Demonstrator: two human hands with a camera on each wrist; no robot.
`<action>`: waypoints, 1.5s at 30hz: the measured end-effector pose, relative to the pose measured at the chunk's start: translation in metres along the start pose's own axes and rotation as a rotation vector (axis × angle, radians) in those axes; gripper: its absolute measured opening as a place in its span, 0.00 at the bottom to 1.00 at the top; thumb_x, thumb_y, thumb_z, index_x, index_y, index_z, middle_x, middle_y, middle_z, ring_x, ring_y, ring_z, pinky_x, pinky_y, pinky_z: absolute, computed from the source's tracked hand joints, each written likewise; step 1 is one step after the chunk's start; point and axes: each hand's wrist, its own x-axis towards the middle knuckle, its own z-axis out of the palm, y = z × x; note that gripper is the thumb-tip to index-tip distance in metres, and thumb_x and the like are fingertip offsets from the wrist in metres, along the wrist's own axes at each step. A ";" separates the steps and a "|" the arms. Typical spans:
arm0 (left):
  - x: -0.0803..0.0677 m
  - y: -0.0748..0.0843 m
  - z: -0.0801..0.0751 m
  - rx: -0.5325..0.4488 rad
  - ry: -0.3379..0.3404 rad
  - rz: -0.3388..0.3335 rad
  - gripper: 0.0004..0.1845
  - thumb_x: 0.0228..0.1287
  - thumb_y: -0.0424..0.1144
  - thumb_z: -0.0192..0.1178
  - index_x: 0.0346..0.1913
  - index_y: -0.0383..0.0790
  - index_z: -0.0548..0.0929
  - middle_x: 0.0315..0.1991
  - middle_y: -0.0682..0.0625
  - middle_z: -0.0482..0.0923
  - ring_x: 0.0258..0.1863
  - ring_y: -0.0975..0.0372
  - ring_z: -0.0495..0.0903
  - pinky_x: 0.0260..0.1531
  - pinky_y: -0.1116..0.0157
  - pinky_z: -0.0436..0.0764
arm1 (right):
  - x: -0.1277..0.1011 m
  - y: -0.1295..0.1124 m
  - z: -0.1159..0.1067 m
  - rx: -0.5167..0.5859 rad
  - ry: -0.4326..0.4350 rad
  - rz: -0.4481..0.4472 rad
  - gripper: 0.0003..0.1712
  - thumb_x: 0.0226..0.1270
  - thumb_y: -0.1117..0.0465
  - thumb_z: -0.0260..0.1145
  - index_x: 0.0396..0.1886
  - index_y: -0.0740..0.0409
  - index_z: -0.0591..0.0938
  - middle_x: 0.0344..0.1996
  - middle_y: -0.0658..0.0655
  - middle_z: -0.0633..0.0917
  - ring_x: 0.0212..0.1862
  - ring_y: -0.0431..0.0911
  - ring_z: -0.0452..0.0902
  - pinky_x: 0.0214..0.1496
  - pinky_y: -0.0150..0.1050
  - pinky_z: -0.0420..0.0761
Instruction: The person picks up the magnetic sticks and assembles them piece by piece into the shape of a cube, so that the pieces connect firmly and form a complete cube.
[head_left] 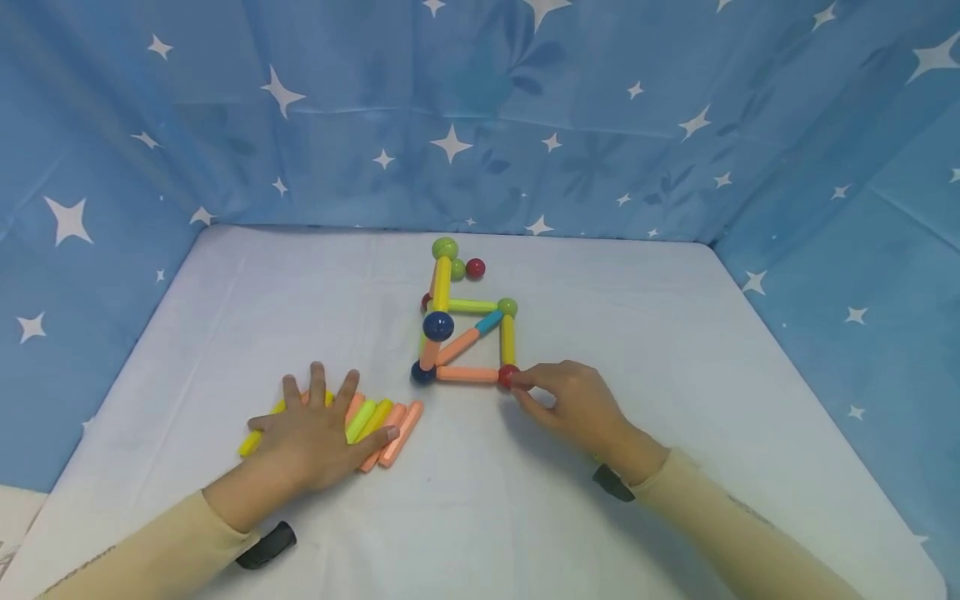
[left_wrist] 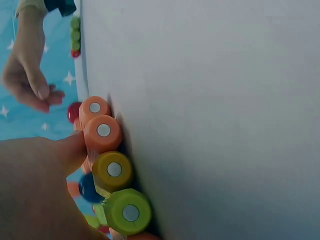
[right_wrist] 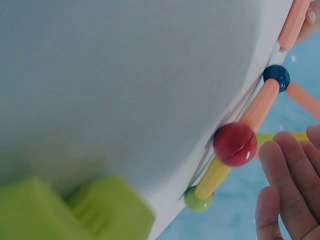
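Observation:
My left hand (head_left: 311,437) lies with spread fingers over a row of magnetic sticks (head_left: 401,435) in orange, yellow and lime. In the left wrist view the thumb touches an orange stick (left_wrist: 103,133). My right hand (head_left: 573,408) is at the near right corner of a stick-and-ball frame, beside its red ball (head_left: 507,376). In the right wrist view the fingers (right_wrist: 290,185) are extended, with a gap to that ball. The frame has a green ball (head_left: 507,307) far right, a navy ball (head_left: 422,372) near left, and a raised yellow stick (head_left: 442,283).
A loose red ball (head_left: 476,268) and a green ball (head_left: 457,269) sit behind the frame. Blurred lime faceted pieces (right_wrist: 112,212) lie close to the right wrist, mostly hidden in the head view. Blue star-patterned curtain (head_left: 450,183) surrounds the white table (head_left: 637,317).

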 end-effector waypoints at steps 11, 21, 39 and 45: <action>0.002 0.056 0.013 0.091 0.015 0.094 0.62 0.53 0.88 0.31 0.81 0.49 0.55 0.78 0.28 0.46 0.72 0.26 0.48 0.42 0.21 0.65 | 0.004 -0.020 0.014 -0.043 -0.201 -0.180 0.18 0.62 0.54 0.76 0.51 0.50 0.88 0.46 0.47 0.88 0.49 0.41 0.84 0.51 0.40 0.82; -0.007 0.063 0.008 0.073 0.031 0.124 0.64 0.53 0.88 0.31 0.79 0.39 0.60 0.76 0.29 0.52 0.73 0.29 0.52 0.47 0.21 0.63 | 0.001 -0.035 0.024 -0.055 -0.307 -0.305 0.12 0.63 0.52 0.76 0.46 0.47 0.90 0.41 0.42 0.88 0.46 0.37 0.83 0.51 0.36 0.81; 0.042 0.055 -0.112 -0.145 0.542 0.789 0.15 0.59 0.45 0.75 0.45 0.41 0.91 0.41 0.51 0.81 0.29 0.60 0.77 0.36 0.58 0.78 | -0.003 -0.031 0.013 -0.058 -0.359 -0.304 0.07 0.62 0.56 0.77 0.40 0.45 0.92 0.31 0.41 0.87 0.36 0.37 0.80 0.45 0.34 0.80; 0.052 0.043 -0.100 -0.292 0.629 0.813 0.10 0.59 0.41 0.76 0.41 0.42 0.91 0.41 0.54 0.79 0.29 0.62 0.76 0.30 0.63 0.75 | -0.008 -0.025 0.001 -0.125 -0.376 -0.235 0.08 0.58 0.55 0.80 0.38 0.44 0.92 0.27 0.41 0.84 0.31 0.38 0.76 0.41 0.35 0.78</action>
